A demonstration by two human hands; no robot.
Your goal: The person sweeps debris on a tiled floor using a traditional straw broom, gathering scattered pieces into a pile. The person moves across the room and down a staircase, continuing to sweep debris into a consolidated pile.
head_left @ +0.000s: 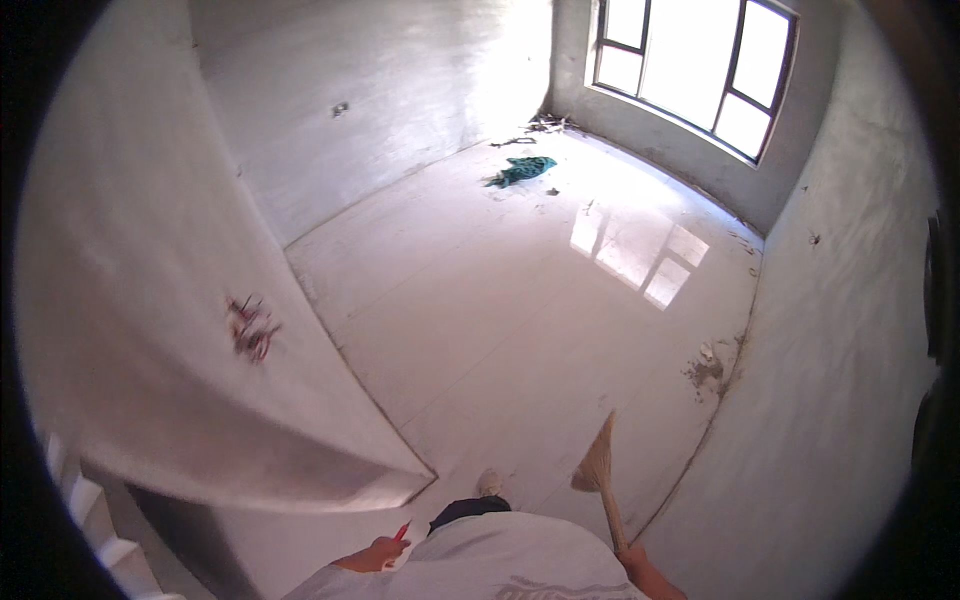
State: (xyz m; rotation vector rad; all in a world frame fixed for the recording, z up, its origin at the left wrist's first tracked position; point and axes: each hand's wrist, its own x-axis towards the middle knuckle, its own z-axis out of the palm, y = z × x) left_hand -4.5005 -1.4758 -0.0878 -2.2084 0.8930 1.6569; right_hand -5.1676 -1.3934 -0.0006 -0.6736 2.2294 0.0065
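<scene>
My right hand [634, 560] grips the handle of a straw broom [599, 470] at the bottom right. The broom's bristle head hangs just above the pale tiled floor [520, 320]. My left hand [375, 553] sits low at the bottom centre, closed on a small thin red object [402, 530] that sticks up from the fingers. My foot in a light shoe [489, 483] shows between the two hands. My white shirt fills the bottom edge.
A bare grey wall [150, 300] with wires poking from a hole [252, 327] stands close on my left. A teal cloth [522, 170] and debris lie near the far corner. A dirt pile [706, 370] sits by the right wall. A bright window [700, 60] is far right.
</scene>
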